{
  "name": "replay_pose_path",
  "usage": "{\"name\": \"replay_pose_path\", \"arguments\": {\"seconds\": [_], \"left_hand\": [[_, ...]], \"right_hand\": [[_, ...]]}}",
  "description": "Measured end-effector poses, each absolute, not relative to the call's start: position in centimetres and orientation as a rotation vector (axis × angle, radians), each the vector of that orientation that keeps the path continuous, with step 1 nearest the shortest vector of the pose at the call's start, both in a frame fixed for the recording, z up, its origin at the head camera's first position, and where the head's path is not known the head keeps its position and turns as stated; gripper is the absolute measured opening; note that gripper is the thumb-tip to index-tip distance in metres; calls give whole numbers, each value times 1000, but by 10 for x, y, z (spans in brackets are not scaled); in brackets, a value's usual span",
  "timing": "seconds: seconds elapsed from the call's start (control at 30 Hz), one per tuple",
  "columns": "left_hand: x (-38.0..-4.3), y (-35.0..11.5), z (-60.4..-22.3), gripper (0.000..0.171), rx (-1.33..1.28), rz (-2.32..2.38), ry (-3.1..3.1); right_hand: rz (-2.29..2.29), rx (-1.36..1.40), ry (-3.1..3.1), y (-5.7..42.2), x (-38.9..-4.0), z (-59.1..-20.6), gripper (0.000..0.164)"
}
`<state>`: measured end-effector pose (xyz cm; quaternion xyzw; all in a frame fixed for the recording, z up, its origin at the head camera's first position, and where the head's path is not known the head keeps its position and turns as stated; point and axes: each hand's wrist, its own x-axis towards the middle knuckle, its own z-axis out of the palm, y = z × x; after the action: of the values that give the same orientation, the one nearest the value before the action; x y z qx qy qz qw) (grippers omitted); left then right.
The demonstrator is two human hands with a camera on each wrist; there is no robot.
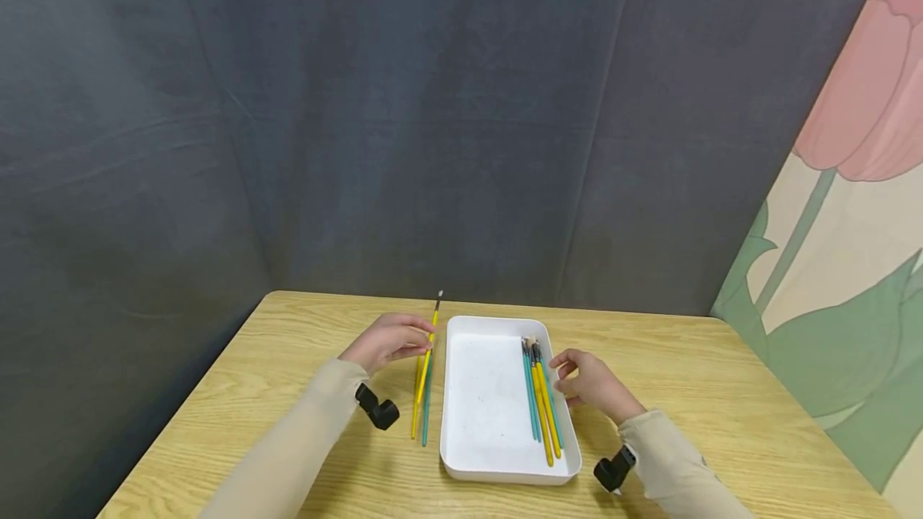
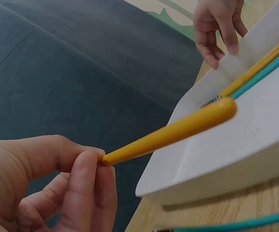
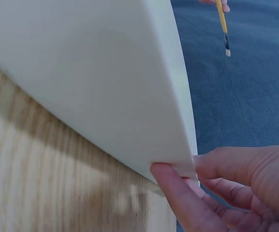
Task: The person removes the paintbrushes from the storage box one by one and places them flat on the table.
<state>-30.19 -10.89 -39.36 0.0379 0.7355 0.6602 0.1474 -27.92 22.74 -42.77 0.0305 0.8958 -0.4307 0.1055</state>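
My left hand (image 1: 392, 343) pinches a yellow-handled paintbrush (image 2: 173, 133) between thumb and fingertips, its pale bristles pointing away. Below that hand, a teal-handled paintbrush (image 1: 426, 415) and another yellow one (image 1: 417, 375) lie on the table, left of the white tray (image 1: 479, 407). My right hand (image 1: 594, 383) is at the tray's right side; in the right wrist view its thumb and fingers grip the rim. Inside the tray, along its right side, lie several brushes, with yellow handles (image 1: 542, 407) and teal handles (image 1: 530, 399), bristles toward the far end.
The wooden table (image 1: 310, 327) carries the tray near its middle. Dark cloth (image 1: 433, 142) hangs behind and to the left of the table. A wall painted with a pink flower (image 1: 858, 94) stands at the right.
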Motion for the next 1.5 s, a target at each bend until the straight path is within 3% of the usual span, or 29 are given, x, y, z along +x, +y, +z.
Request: {"name": "replay_pose_path", "arguments": {"seconds": [0.53,1.5], "left_hand": [[-309,-136,-414,36,-64,1863,2169],[-313,-136,-452,25,-227,1770,2247]], "right_hand": [[-1250,88,2650,226,-283,-428,29],[-1259,78,2651,226,-280,-428,28]]}}
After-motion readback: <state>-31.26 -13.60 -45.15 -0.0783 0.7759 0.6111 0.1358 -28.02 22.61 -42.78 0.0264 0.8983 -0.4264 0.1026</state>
